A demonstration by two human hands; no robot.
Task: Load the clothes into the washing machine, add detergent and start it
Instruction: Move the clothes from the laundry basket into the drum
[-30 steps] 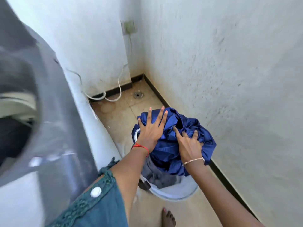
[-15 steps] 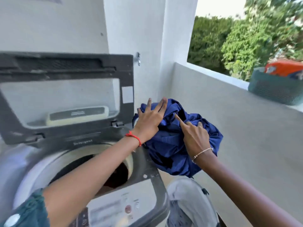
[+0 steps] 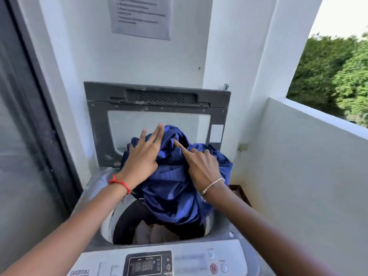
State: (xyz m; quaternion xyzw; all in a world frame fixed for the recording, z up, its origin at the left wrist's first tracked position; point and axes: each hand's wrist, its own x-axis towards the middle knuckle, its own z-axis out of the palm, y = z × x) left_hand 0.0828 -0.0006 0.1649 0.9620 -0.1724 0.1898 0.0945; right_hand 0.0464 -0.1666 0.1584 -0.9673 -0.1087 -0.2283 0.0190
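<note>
A bundle of dark blue clothes (image 3: pixel 175 194) hangs over the open drum (image 3: pixel 127 222) of the top-loading washing machine (image 3: pixel 93 188). My left hand (image 3: pixel 139 158) presses flat against the bundle's left side with its fingers straight. My right hand (image 3: pixel 201 166) grips the bundle's right side, fingers curled into the cloth and the index finger pointing out. The machine's lid (image 3: pixel 157 100) stands upright behind the bundle. Pale laundry (image 3: pixel 153 234) lies at the bottom of the drum. The control panel (image 3: pixel 145 263) with its digital display runs along the front edge.
A white wall with a printed notice (image 3: pixel 141 16) rises behind the machine. A glass door with a dark frame (image 3: pixel 23 136) is close on the left. A low balcony wall (image 3: pixel 308 156) stands on the right, with a dark brown object (image 3: pixel 241 194) between it and the machine.
Both hands lifted the blue bundle out of the basket on the floor, swung it left, and now hold it above the drum opening. The view turned from the floor corner to the machine.
</note>
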